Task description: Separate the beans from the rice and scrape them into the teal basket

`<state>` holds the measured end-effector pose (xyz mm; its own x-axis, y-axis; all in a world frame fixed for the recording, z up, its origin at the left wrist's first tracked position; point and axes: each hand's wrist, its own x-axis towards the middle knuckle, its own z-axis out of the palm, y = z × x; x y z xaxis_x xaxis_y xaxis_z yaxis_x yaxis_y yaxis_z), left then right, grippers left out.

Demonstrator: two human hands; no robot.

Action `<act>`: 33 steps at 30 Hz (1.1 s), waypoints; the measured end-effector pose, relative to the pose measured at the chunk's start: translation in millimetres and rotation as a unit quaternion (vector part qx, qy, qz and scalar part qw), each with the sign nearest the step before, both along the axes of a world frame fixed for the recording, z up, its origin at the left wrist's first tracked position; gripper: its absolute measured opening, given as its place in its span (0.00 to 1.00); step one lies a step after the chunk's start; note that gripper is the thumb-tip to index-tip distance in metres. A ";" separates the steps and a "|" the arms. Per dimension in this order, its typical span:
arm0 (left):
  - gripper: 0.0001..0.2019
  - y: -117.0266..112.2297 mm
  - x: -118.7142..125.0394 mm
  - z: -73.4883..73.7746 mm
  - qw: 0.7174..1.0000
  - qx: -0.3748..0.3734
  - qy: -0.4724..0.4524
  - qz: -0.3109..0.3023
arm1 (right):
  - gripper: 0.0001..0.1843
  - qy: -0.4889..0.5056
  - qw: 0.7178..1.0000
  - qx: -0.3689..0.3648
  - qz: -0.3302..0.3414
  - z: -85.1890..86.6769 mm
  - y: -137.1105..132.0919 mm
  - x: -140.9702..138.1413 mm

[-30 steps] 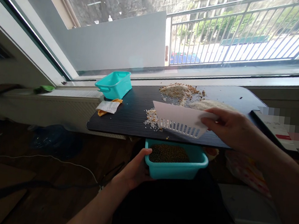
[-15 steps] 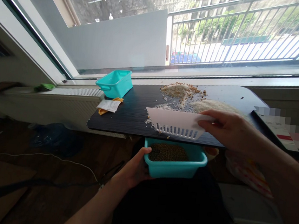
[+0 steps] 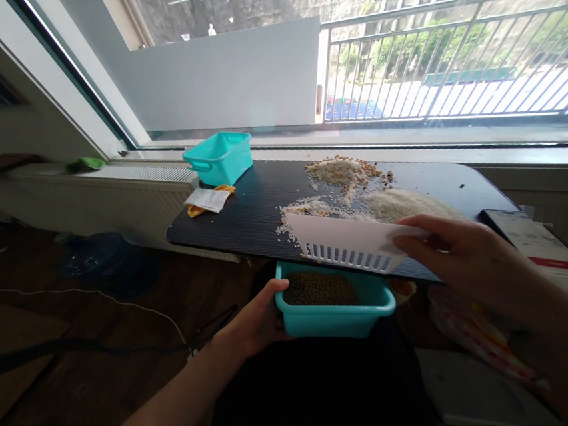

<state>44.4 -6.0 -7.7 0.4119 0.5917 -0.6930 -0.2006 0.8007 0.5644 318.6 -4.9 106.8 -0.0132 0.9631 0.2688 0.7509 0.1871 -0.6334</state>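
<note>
My left hand (image 3: 264,315) grips the left end of a turquoise tub (image 3: 334,321), its thumb over the rim. Inside lie many small brown-green grains (image 3: 324,289), perhaps beans. The tub sits just below the near edge of the dark table (image 3: 258,220). Above that edge, my right hand (image 3: 441,245) pinches the right end of a white slotted plastic scoop (image 3: 346,239). Scattered white rice (image 3: 309,207) lies right behind the scoop. Farther back are a pile of rice mixed with brown grains (image 3: 345,172) and a wider pale rice heap (image 3: 405,203).
A second turquoise tub (image 3: 226,160) stands at the table's far left, with a white folded paper on a yellow cloth (image 3: 207,200) in front. A flat white-and-dark box (image 3: 536,247) lies at the right. Behind the table is a window; a radiator (image 3: 149,200) is at left.
My right hand has moved the slotted scoop to the right and slightly toward me, uncovering more of the scattered rice. My left hand and its tub have hardly moved.
</note>
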 end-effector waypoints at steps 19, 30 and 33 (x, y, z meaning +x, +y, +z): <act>0.22 1.1 -2.2 -1.4 1.000 0.000 0.001 -0.004 | 0.15 0.000 0.998 0.021 0.058 -17.0 9.6 -26.4; 0.23 1.0 -5.2 -3.5 1.000 0.003 0.007 0.008 | 0.11 0.036 0.996 -0.010 -0.079 6.7 -6.8 -11.5; 0.23 0.9 0.5 -2.0 1.000 0.003 0.005 0.000 | 0.09 0.098 0.990 -0.056 -0.085 3.5 -4.0 -17.6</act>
